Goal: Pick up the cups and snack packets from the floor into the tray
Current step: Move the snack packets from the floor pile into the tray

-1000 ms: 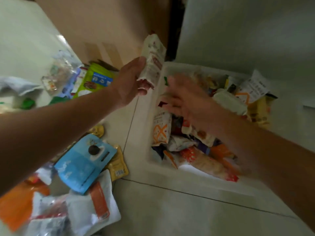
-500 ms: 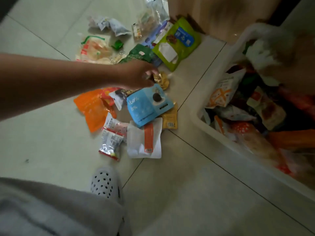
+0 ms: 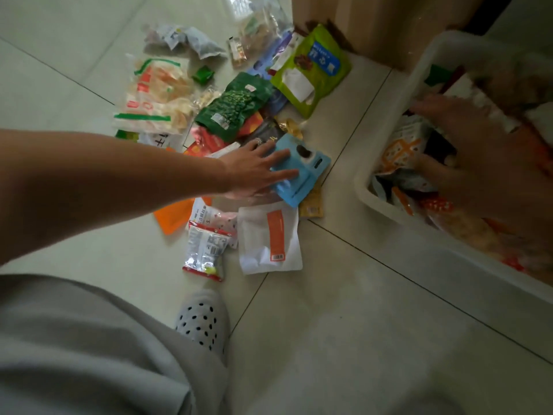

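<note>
Blue packet (image 3: 300,169) on floor pile, centre, left of white tray (image 3: 419,229); step in hand: reaching for next packet; left hand (image 3: 254,169) flat on it, fingers spread wide, touching not gripping yet; next move prob needs fingers closing on packet edge, then lift right to tray; right hand (image 3: 478,157) open, blurred, resting on packets inside tray, holding nothing afaict.

L hand (image 3: 254,170) reaching, fingers spread (flat); R hand (image 3: 484,163) blurred.
</note>
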